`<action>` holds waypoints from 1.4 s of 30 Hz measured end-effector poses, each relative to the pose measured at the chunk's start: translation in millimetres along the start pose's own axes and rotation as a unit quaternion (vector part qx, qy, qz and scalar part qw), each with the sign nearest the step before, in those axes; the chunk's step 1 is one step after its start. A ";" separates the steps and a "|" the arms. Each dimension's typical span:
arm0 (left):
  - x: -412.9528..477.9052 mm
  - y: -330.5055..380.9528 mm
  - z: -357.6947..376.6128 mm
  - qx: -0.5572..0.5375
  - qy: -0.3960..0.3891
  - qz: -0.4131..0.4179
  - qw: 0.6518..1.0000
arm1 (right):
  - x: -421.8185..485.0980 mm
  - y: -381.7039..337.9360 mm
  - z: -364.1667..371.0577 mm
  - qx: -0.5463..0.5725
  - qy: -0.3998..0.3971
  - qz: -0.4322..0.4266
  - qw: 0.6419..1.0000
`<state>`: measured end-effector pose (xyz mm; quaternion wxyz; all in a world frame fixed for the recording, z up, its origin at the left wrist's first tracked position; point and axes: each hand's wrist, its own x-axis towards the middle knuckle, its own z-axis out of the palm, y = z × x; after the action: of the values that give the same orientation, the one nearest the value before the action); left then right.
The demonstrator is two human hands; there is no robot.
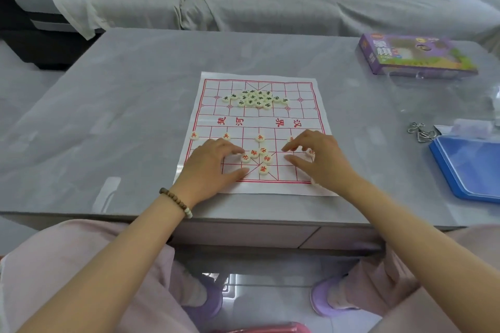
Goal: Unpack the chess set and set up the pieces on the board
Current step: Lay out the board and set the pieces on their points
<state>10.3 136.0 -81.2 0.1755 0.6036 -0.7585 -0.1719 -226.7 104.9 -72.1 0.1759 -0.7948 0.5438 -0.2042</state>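
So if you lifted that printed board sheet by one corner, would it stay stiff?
Probably not: the board sheet looks thin, with wavy edges, so it would likely flop. The loose black pieces on it would probably slide off.

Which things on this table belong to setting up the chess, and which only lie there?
For the job: board, red pieces, heap of dark pieces, purple chess box.
Lying about: blue tray, metal rings.
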 end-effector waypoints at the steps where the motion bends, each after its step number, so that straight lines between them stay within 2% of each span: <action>1: 2.0 1.4 1.8 0.006 0.000 -0.001 1.000 | -0.8 -0.1 0.7 0.004 -0.006 -0.007 1.000; 5: 6.8 3.7 3.8 0.026 -0.004 -0.007 1.000 | -0.8 -5.0 3.8 -0.009 -0.043 -0.042 0.998; 10: 11.7 5.2 3.7 0.031 -0.001 -0.008 1.000 | -0.1 -8.8 6.6 -0.107 -0.095 -0.087 0.986; 18: 19.5 12.0 6.3 0.020 -0.003 -0.012 1.000 | -2.9 -3.3 2.2 -0.157 -0.078 -0.102 0.979; 24: 28.0 16.6 8.9 0.001 -0.007 -0.024 1.000 | 7.7 -9.8 5.5 -0.051 -0.051 -0.047 0.996; 29: 29.0 18.8 8.6 0.006 0.004 -0.030 1.000 | 27.0 -23.4 12.2 -0.054 -0.039 -0.027 0.997; 36: 13.7 8.7 -12.6 -0.029 0.057 -0.022 0.998 | 23.7 -28.1 8.9 0.016 -0.014 -0.019 1.000; 42: -26.2 -16.9 -20.1 -0.001 -0.003 -0.005 1.000 | 12.0 -31.1 12.4 0.013 -0.044 -0.033 0.998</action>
<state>39.7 157.0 -73.1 0.1729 0.6069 -0.7557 -0.1752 -191.7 105.2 -65.6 0.2031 -0.8181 0.5063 -0.1821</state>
